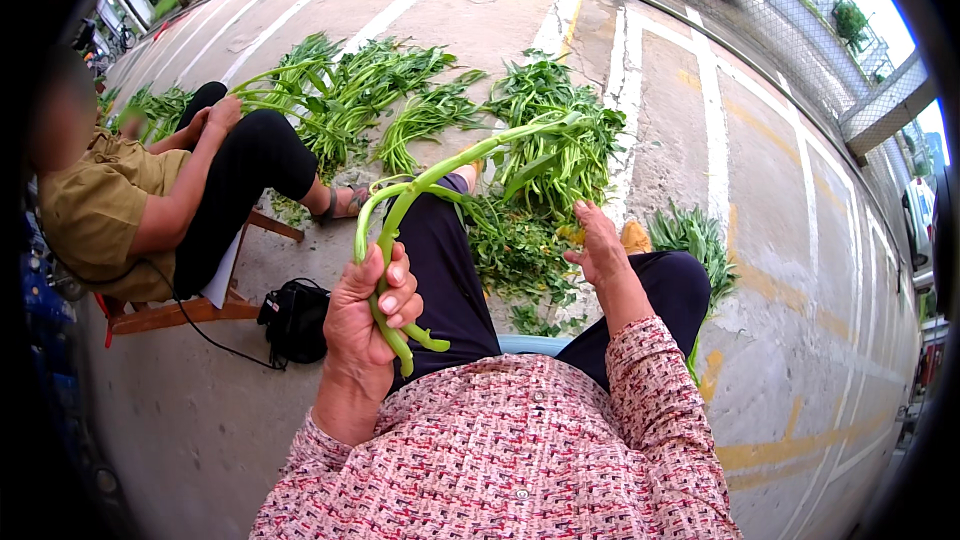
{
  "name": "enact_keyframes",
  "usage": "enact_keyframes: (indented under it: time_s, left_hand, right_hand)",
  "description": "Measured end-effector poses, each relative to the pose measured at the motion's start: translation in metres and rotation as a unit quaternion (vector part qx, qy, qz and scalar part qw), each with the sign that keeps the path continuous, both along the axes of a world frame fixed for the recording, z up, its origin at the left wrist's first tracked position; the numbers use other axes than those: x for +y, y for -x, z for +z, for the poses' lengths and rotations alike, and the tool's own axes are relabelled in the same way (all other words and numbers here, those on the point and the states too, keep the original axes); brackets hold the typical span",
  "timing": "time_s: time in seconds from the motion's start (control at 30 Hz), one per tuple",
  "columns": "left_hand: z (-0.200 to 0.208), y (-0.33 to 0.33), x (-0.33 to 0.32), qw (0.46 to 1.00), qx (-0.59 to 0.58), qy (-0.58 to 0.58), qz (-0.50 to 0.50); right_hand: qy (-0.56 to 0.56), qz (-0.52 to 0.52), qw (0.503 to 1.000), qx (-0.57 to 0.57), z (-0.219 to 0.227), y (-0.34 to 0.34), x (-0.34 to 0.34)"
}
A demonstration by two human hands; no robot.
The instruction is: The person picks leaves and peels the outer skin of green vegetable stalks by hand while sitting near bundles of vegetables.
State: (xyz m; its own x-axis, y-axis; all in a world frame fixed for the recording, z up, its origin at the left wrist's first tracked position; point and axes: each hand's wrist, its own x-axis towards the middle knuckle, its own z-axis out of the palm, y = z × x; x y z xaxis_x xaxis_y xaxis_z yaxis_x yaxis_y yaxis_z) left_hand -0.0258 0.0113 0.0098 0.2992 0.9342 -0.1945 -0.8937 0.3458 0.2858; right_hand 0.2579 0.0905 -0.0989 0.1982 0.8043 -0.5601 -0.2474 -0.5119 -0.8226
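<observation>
My left hand [368, 305] is closed around thick green stems of a leafy vegetable that looks like water spinach [432, 178]. The cut ends poke out below my fist, and the long stems arch up and to the right. Over my right knee, my right hand [604, 252] is raised with its fingers apart and nothing in it. Just beyond that hand lies a heap of leafy stems [560, 110]. Between my feet, a looser pile of torn leaves and trimmings [515, 245] covers the ground.
A co-worker [150, 190] sits at the left on a wooden chair [185, 315], holding similar stems. More greens [350, 90] are spread ahead, and a bunch [690, 235] lies beyond my right knee. A black bag [296, 322] rests on the concrete at my left.
</observation>
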Motion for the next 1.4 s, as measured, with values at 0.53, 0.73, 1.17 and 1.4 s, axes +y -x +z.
enact_keyframes:
  time_s: [0.53, 0.73, 1.17, 1.4]
  left_hand:
    - [0.0, -0.002, -0.003, 1.0, 0.021, -0.005, 0.004]
    - [0.002, -0.003, -0.003, 1.0, 0.012, -0.009, -0.008]
    - [-0.003, 0.001, -0.004, 0.999, -0.033, -0.025, -0.033]
    - [-0.001, 0.002, -0.005, 0.996, -0.066, -0.019, -0.048]
  right_hand:
    - [-0.062, -0.054, 0.997, -0.006, -0.017, -0.011, -0.029]
    - [-0.22, 0.051, 0.967, -0.114, -0.025, -0.007, -0.025]
    - [-0.162, 0.253, 0.817, -0.492, -0.005, 0.005, -0.046]
    - [-0.247, 0.171, 0.906, -0.298, -0.011, 0.015, -0.041]
